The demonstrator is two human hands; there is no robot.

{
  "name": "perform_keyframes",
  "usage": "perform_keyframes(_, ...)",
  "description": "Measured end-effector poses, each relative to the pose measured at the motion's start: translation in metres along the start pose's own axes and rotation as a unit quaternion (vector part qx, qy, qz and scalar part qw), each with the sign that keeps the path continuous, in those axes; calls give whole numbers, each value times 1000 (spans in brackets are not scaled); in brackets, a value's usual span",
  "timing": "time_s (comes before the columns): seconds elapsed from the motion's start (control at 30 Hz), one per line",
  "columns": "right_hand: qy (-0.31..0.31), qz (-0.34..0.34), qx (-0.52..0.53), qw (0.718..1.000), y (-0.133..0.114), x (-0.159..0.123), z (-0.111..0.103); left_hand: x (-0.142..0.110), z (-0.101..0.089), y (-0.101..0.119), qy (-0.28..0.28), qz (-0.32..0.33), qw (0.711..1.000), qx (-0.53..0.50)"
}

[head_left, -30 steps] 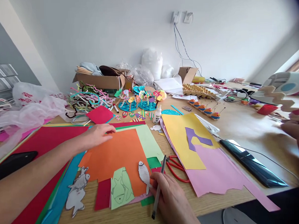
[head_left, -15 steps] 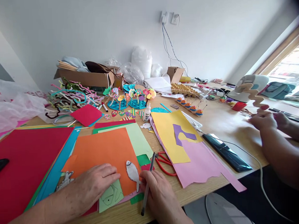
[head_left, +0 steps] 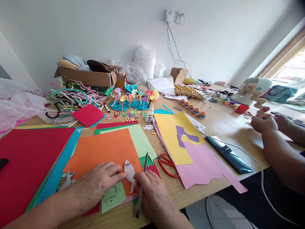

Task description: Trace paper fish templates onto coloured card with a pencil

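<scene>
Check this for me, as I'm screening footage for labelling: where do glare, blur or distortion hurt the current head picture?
Head view: window largely washed out; white glare on the glossy black object and sheen on the table at right; dark, blurred smudge in the top right corner; wide-angle stretch towards the edges; paper fish and pen fairly clear.

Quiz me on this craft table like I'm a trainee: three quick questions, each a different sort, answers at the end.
1. True or false: the right hand holds a pen.
2. What lies under the head of the white paper fish? A) a blue sheet B) the orange sheet C) a purple sheet
3. Fill in: the tool beside the yellow sheet has ____ handles.
Key: 1 true; 2 B; 3 red.
</scene>
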State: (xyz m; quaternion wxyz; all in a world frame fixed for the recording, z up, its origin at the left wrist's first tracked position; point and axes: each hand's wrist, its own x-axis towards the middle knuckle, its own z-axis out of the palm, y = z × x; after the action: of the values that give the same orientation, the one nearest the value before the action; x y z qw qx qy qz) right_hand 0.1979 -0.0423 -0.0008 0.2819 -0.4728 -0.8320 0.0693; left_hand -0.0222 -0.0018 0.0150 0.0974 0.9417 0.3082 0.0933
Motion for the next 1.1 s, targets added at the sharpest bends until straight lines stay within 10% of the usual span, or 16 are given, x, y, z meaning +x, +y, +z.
perform_keyframes(0.63,-43,-12,38,998,2,7,-3,-2,-4,-19,15,23,997,-73)
perform_keyframes(0.93,-52,141,164,975,19,18,-28,-3,2,-16,54,74,996,-11)
perform_keyframes(1.1,-99,74,150,981,14,26,-27,-1,-2,-15,35,61,997,-42)
